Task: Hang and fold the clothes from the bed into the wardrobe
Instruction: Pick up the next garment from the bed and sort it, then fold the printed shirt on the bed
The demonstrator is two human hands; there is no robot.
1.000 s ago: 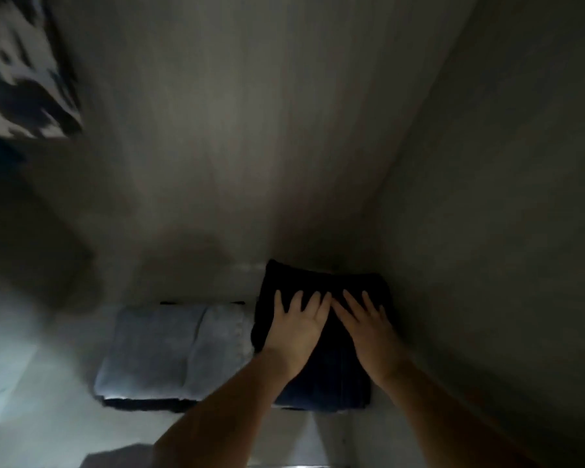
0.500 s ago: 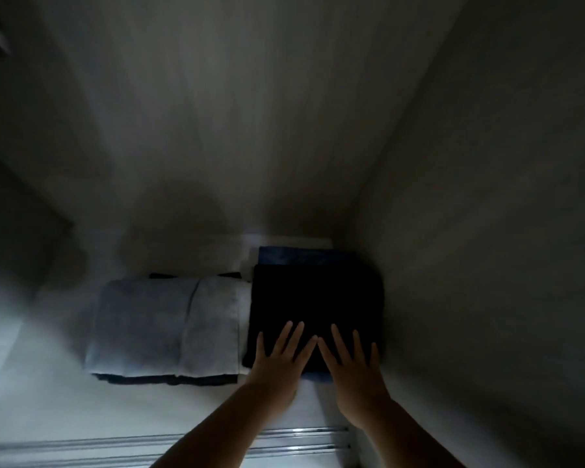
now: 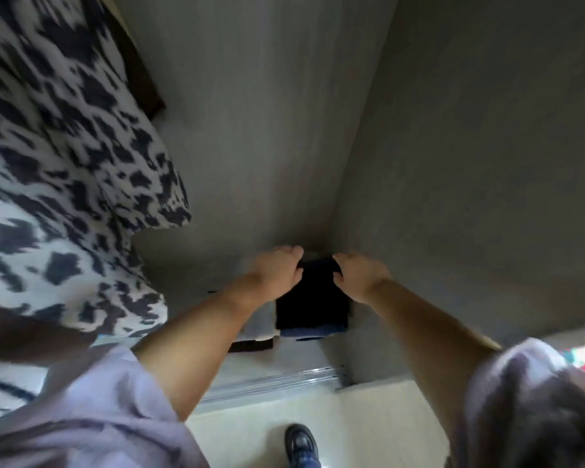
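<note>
A black folded garment [image 3: 311, 305] lies in the back right corner of the wardrobe floor [image 3: 284, 359], on top of a blue folded garment [image 3: 318, 331]. My left hand [image 3: 277, 271] is at its far left corner and my right hand [image 3: 360, 275] at its far right corner. Both hands have their fingers curled over the far edge. A grey folded garment [image 3: 260, 324] lies to the left of the stack, mostly hidden under my left forearm.
A black-and-white patterned garment [image 3: 65, 163] hangs at the left, close to my left arm. The wardrobe's side wall [image 3: 470, 180] is right beside the stack. A sliding-door rail [image 3: 274, 383] runs along the front edge. My shoe [image 3: 299, 444] stands on the pale floor.
The view has pulled back and brightened. My hands have moved from lying flat on the near part of the black garment to its far edge, with fingers curled.
</note>
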